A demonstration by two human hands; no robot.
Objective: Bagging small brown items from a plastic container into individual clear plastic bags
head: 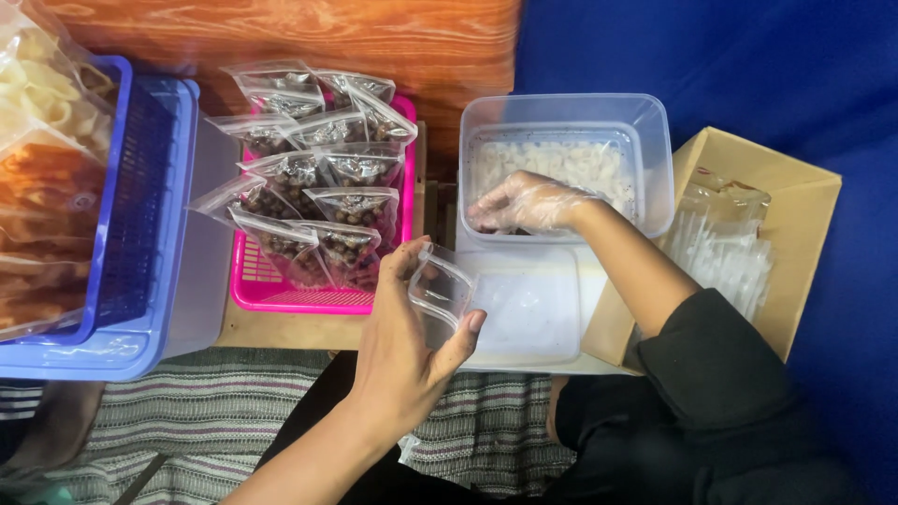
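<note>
A blue cloth (748,65) covers the floor to my right and a worn wooden board (309,33) runs along the top, with a striped mat (215,402) under my knees. My left hand (402,346) is closed around a small clear plastic bag (440,290), thumb and fingers pinching its mouth open, and it hangs in the air just in front of the flat lid (528,313) that lies below the big clear tub (566,164). My right hand (528,201), in a thin plastic glove, is down inside that tub with its fingers curled into the pale white pieces (561,164); whether they have closed on anything I cannot tell. I think the weak point is the gap between tub and bag: the bag is limp and its opening narrow, so if my grip slackens the mouth could fold shut and pieces would drop onto the lid or my lap. The pieces look wet, so they may slip from the glove too. The pink basket (281,290) of filled bags of dark round pieces (346,243) sits just beside my left hand, and a careless elbow could tip that stack. The cardboard box (795,196) of clear packets (720,243) and the blue basket (140,187) of chips are well clear.
</note>
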